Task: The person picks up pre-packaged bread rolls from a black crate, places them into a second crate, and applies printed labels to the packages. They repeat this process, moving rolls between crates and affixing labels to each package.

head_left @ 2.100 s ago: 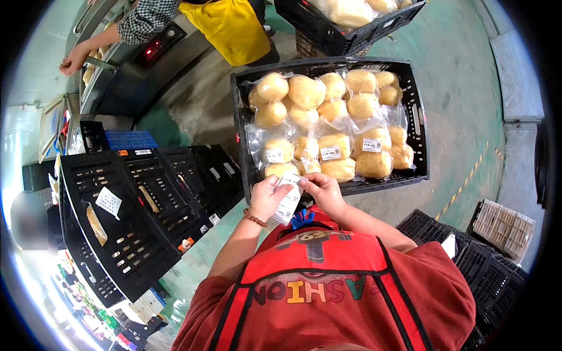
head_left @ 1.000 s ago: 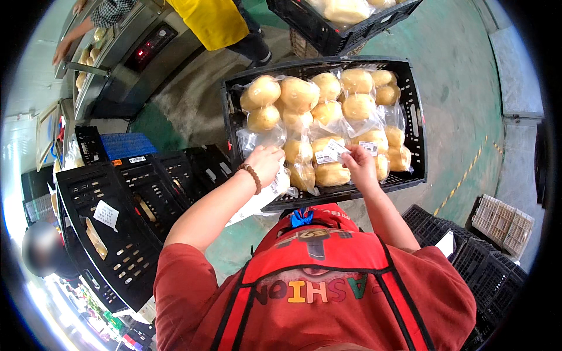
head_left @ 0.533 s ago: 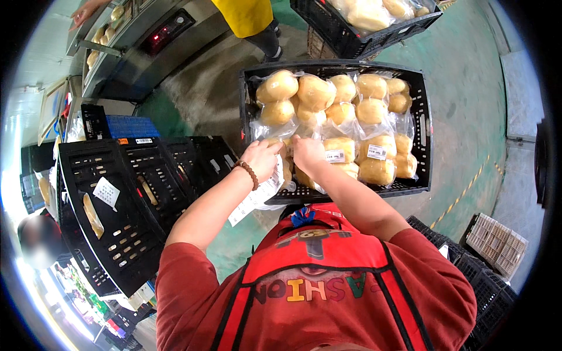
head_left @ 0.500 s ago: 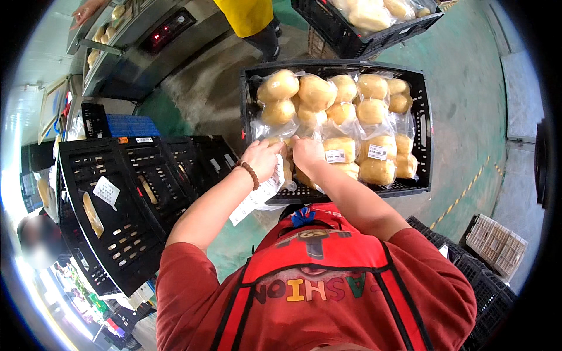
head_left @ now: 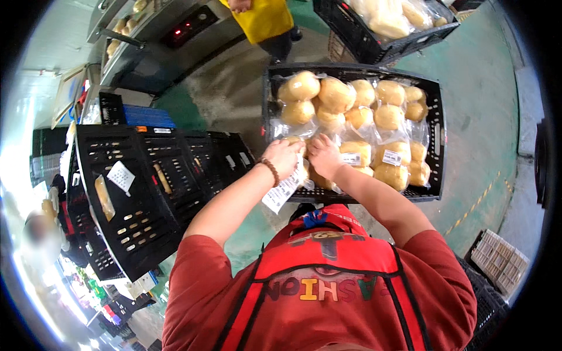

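A black plastic crate (head_left: 438, 134) stands in front of me, filled with clear plastic bags of round, pale-yellow, potato-like produce (head_left: 336, 95). Some of the near bags carry a white label (head_left: 392, 157). At the crate's near left part, my left hand (head_left: 282, 159) is closed on a white sheet of labels (head_left: 282, 193), which hangs over the crate's near edge. Close beside it my right hand (head_left: 323, 155) rests against a near bag with its fingers curled in. Whatever its fingertips may pinch is hidden.
Black crates (head_left: 117, 193) are stacked at the left, next to a blue crate (head_left: 146, 116). Another loaded black crate (head_left: 386, 47) stands beyond mine. A person in a yellow apron (head_left: 263, 20) is near a metal machine (head_left: 187, 28). A pale crate (head_left: 499, 260) lies at lower right.
The whole view has shifted, so the crate and my hands appear further right. My hands stay close together at the same bags. The person in yellow now shows a hand by the apron.
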`<state>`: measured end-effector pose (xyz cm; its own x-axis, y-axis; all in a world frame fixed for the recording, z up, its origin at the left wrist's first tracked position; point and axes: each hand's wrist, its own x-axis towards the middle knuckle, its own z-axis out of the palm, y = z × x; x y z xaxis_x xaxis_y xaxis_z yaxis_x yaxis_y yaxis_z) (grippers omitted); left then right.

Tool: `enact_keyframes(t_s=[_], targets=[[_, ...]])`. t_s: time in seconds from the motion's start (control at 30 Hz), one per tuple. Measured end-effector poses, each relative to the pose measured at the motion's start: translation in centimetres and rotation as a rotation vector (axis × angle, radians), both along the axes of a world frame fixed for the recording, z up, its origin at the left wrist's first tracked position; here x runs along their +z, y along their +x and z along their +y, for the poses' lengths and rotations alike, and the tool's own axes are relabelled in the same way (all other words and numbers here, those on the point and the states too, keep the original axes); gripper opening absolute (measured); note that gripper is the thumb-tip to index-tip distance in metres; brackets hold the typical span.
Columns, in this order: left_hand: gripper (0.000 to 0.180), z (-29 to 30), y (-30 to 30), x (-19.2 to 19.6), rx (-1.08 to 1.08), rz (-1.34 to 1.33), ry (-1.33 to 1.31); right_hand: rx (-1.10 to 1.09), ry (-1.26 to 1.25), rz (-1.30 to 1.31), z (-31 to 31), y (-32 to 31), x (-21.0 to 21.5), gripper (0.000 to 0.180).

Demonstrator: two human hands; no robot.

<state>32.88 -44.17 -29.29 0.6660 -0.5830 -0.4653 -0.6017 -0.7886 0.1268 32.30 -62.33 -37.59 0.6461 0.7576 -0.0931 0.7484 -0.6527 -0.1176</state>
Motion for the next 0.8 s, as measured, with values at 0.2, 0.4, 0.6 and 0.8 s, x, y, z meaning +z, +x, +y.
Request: enact_keyframes(t_s=[0.2,0.4,0.6,0.8], targets=[[0.044,-1.2,-0.3,-1.1,0.174,0.079,-0.152,-0.046,-0.268,0.264,-0.6,1.2,1.2,0.039],[0.023,0.0,-4.5,2.3,0.395,-0.081,-0.358,-0.038,-0.432,0.331,1.5,1.5,5.0,0.044],[0.019,5.6,-11.7,6.4,0.660,-0.321,-0.679,-0.072,-0.213,0.258,-1.2,-1.3,5.9,0.050],[0.020,8.1,-16.9,9.5,0.834,-0.472,-0.821,-0.068,-0.133,0.168,-2.5,-1.2,7.3,0.040]])
